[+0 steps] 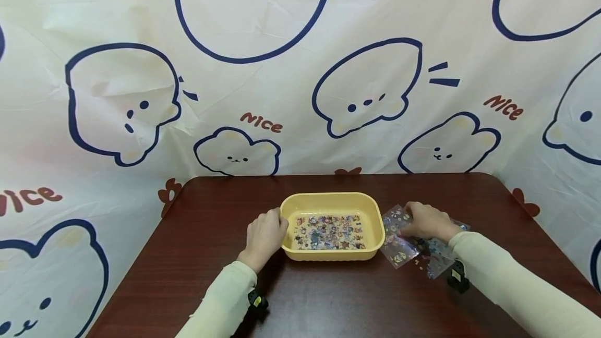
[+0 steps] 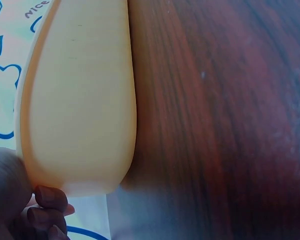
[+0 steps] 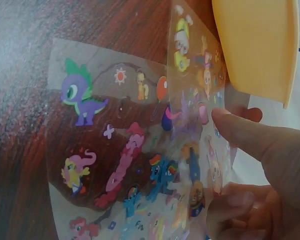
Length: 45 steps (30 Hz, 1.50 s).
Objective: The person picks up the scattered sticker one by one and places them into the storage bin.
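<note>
A yellow plastic tub (image 1: 333,255) stands on the table, and a sheet crowded with small colourful stickers (image 1: 331,232) lies flat in its bottom. My left hand (image 1: 264,236) grips the tub's left rim. In the left wrist view, its fingers (image 2: 51,197) curl against the tub wall (image 2: 82,100). To the right of the tub, my right hand (image 1: 428,221) pinches clear sticker sheets (image 1: 399,252) between thumb and fingers. The right wrist view shows cartoon ponies and a purple dragon (image 3: 81,100) printed on them. How many sheets overlap there, I cannot tell.
The dark brown wooden table (image 1: 324,296) runs under everything. Behind and at both sides hangs a pale cloth (image 1: 291,82) with blue-outlined cartoon animals. A black wrist device (image 1: 457,277) sits under the right sleeve, and another (image 1: 257,300) on the left.
</note>
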{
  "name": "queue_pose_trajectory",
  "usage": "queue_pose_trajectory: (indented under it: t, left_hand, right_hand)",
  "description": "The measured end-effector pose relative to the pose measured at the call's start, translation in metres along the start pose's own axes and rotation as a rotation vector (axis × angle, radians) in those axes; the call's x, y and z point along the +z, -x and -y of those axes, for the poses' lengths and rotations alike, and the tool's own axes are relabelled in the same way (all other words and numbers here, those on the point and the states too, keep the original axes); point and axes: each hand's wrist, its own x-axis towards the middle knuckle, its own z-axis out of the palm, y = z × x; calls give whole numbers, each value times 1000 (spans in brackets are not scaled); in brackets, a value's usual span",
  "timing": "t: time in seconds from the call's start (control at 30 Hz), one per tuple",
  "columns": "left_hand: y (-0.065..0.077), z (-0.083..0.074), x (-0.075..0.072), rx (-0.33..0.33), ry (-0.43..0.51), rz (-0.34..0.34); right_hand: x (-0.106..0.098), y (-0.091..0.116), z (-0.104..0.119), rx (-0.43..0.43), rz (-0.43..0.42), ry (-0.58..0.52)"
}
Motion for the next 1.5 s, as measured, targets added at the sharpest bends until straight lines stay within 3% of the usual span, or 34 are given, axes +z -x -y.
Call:
queue_pose_trajectory:
  t: [0.77, 1.5]
  left_hand:
    - [1, -2, -1, 0, -5, 9]
    - [1, 0, -2, 16, -13, -12]
  right_hand:
    - [-11, 11, -6, -141, -120, -72]
    - [-40, 28, 1, -181, -210, -95]
